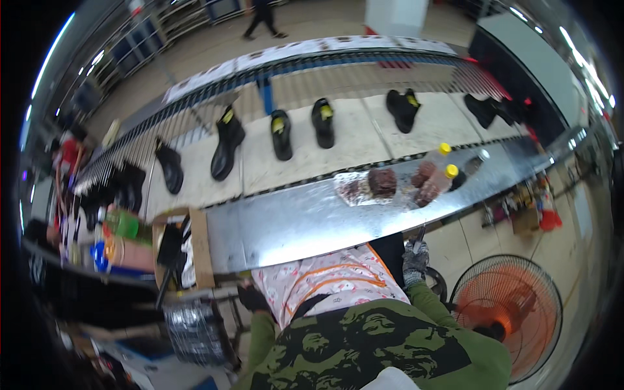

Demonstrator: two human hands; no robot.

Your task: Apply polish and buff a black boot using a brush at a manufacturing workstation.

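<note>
My left hand [252, 298], in a dark glove, hangs at the left side of my patterned apron [325, 279], below the metal ledge. Its fingers are too dark to read. On the other side, my right hand [415, 261], in a mottled grey glove, is closed around a thin pointed tool [420, 238] whose kind I cannot make out. Ahead lies the shiny metal ledge [279, 227]. A reddish-brown lump [382, 183] sits on a stained white sheet [351, 190]. Beside it are bottles with yellow caps, one nearer [437, 186] and one behind [426, 172].
Black shoes, among them a tall one [227, 144], stand along the pale conveyor [201, 162]. A cardboard box [202, 250] with black items is at the ledge's left end. An orange caged fan [510, 312] stands close on my right. Someone walks [261, 19] beyond the conveyor.
</note>
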